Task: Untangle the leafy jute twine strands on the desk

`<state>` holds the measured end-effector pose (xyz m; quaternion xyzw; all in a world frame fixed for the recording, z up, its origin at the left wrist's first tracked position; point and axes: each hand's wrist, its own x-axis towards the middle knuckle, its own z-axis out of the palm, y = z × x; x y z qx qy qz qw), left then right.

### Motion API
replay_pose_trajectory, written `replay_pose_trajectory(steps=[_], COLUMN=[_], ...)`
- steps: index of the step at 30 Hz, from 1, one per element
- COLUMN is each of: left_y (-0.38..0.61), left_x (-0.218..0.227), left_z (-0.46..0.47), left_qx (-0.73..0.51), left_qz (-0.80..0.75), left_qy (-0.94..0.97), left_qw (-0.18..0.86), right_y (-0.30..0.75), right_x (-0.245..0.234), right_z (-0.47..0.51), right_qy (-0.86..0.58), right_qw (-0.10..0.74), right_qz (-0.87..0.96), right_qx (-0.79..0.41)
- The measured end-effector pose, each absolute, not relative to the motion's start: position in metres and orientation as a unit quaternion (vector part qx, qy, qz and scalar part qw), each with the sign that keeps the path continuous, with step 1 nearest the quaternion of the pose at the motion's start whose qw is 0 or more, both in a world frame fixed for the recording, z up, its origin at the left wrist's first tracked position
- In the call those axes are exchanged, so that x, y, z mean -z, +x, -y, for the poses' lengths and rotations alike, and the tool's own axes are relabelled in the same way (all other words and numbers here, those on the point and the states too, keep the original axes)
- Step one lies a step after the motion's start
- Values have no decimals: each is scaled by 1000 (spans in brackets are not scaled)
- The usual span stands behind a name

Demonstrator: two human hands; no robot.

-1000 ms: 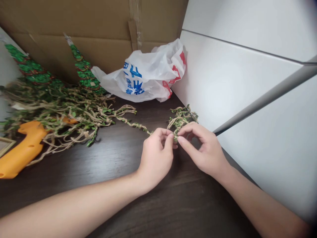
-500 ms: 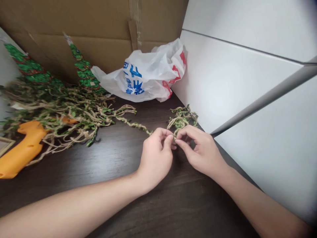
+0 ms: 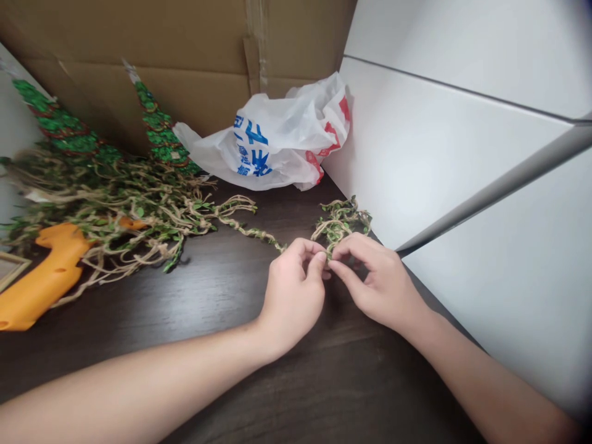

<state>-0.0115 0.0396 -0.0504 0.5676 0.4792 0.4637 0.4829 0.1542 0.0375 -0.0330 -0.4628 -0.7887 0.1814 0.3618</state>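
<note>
Looking down at a dark wooden table (image 3: 194, 370), what fills the far side?

A cardboard box wall (image 3: 139, 43) stands along the far edge, and a white panel (image 3: 462, 179) rises on the right, with a grey bar (image 3: 504, 182) running across it.

What sits against them?

A crumpled white plastic bag (image 3: 272, 145) with blue and red print sits in the far corner, where the cardboard meets the panel. Two green glitter cones (image 3: 160, 126) lean toward the cardboard at the far left.

And nearer?

A heap of leafy twine (image 3: 106, 209) covers the left side, lying over an orange plastic piece (image 3: 46, 287), with a small wooden frame (image 3: 13, 271) at the left edge. One strand (image 3: 250, 229) runs right across the table to the hands.

What are the hands doing?

Both are closed on the twine, toward the table's right side, near the panel. The left hand (image 3: 293, 296) and right hand (image 3: 382, 287) pinch it with their fingertips (image 3: 320, 256), almost touching each other. A small leafy tangle (image 3: 340, 222) sticks up just beyond them.
</note>
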Motion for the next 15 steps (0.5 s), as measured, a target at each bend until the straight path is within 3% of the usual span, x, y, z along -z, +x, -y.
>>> replay_pose_trajectory(steps=[10,15], left_y=[-10,-8], left_x=[49,48], left_z=[-40,-42], left_qx=[-496,-496], left_qz=[-435,-420], left_qy=[507,500], left_qw=[555,572], right_y=[158,158], right_x=[36,39], right_z=[-42,-45], right_qy=[-424,-445], right_qw=[416,451], right_qz=[752,658], right_qx=[-286,-408])
